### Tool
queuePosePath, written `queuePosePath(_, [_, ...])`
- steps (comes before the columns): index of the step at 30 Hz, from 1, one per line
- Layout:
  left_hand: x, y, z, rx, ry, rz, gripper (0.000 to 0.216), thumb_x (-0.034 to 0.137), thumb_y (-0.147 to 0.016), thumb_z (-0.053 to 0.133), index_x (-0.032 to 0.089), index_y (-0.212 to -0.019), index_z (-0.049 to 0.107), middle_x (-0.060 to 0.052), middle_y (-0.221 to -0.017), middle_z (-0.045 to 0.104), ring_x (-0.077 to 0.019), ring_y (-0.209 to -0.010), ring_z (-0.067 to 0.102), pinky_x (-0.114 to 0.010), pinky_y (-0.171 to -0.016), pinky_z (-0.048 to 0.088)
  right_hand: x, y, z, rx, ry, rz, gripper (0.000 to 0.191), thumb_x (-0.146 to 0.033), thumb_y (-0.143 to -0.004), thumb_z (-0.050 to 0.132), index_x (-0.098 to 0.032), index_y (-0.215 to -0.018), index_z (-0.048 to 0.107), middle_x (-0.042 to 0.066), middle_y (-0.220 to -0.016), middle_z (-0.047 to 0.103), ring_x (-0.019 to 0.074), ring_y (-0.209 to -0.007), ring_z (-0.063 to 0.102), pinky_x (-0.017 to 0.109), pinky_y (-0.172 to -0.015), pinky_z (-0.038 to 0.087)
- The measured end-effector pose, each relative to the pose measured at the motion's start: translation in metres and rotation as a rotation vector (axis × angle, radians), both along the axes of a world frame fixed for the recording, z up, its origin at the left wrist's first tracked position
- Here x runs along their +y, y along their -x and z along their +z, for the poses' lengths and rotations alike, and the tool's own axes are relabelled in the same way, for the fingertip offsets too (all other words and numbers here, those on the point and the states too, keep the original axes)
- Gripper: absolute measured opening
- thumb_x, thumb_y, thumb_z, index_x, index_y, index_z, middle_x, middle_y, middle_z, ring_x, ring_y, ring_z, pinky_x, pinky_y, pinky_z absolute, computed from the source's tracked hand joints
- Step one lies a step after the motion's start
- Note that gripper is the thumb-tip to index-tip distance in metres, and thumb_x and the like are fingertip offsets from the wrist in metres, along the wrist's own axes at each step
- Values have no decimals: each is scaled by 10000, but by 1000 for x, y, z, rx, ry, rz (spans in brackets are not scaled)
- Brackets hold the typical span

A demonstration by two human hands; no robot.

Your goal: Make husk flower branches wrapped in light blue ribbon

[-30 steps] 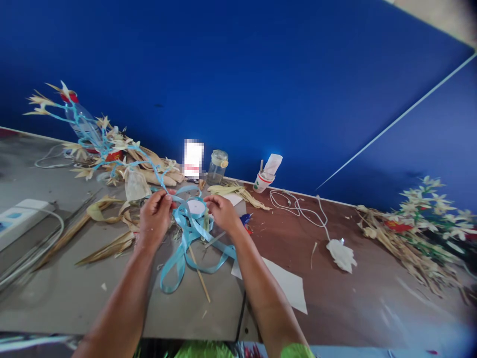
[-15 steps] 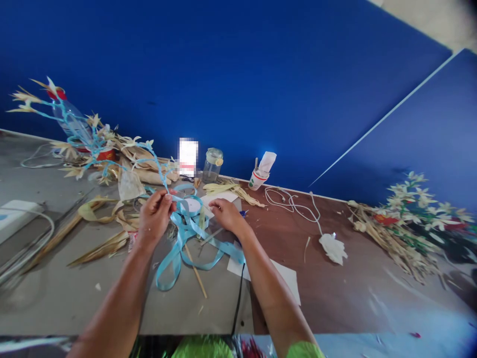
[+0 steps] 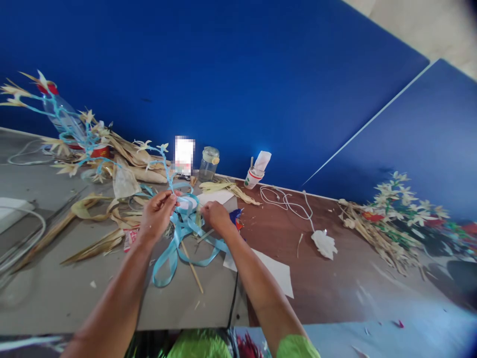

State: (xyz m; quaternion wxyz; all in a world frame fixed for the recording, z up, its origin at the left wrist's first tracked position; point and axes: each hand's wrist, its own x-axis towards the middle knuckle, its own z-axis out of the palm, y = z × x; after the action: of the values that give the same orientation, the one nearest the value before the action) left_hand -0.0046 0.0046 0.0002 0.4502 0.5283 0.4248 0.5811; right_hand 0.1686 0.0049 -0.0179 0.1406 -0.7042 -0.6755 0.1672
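In my left hand (image 3: 159,215) the fingers are pinched on a flower stem (image 3: 169,175) wrapped in light blue, which rises to small pale flowers at its tip. Loops of light blue ribbon (image 3: 164,271) lie beneath and between the hands. My right hand (image 3: 216,218) is closed, its fingertips beside the ribbon; what they pinch is too small to make out. A thin stick (image 3: 193,271) lies under the ribbon. To the left, a branch of blue-wrapped stems (image 3: 87,141) carries several pale flowers.
Dried husks (image 3: 93,246) lie at left. Along the blue partition (image 3: 238,89) stand a lidded jar (image 3: 207,169) and a paper cup (image 3: 253,178) holding tissue. A white cable (image 3: 286,201), white paper (image 3: 274,271) and a bunch of white flowers (image 3: 404,199) are on the right.
My right hand has moved left, closer to my left hand, and its fingers are more curled. My left hand still pinches the stem. The view has shifted slightly.
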Motion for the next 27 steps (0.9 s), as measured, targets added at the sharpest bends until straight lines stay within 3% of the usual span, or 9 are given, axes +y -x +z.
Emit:
queuePosePath(4, [3,1,-3,-25,-3,-18,219,372,-745,588,184,-823,668,1,-577,534,-86,-454,400,-214,-409,296,26,21,0,23,49,-100,477,-527,-846,385,-150,-962,653,179,-996,671,264,-929,626,333,-731,457])
queuePosePath(9, [4,2,-3,-39,1,-17,216,358,-743,585,166,-810,657,8,-561,529,-86,-450,402,-215,-420,296,52,33,4,20,222,-47,377,-439,-770,529,-133,-937,674,183,-994,677,282,-922,635,328,-703,465])
queuePosePath(13, [2,1,-2,37,-45,-4,191,334,-751,570,169,-801,652,16,-562,512,-90,-468,410,-208,-432,301,53,35,4,37,171,-32,464,-478,-785,496,-129,-1063,622,193,-1086,631,279,-970,609,337,-747,465])
queuePosePath(18, [3,-1,-8,134,-75,36,219,333,-773,528,167,-847,649,-13,-659,587,-122,-557,508,-219,-512,404,47,43,1,-92,51,88,747,-506,-729,568,-206,-1367,321,189,-1304,452,327,-1151,478,451,-894,400])
queuePosePath(22, [3,-1,-13,276,-170,117,248,333,-805,491,168,-914,641,-45,-784,638,-141,-646,557,-242,-606,445,48,49,-3,-151,-15,230,828,-470,-719,590,-177,-1404,229,175,-1291,465,314,-1169,451,439,-956,354])
queuePosePath(27, [2,1,-15,408,-300,230,251,326,-839,457,171,-917,638,-55,-802,647,-153,-699,574,-264,-688,442,46,49,-4,-104,-114,238,796,-452,-748,556,-151,-1401,213,171,-1257,489,294,-1110,485,394,-896,399])
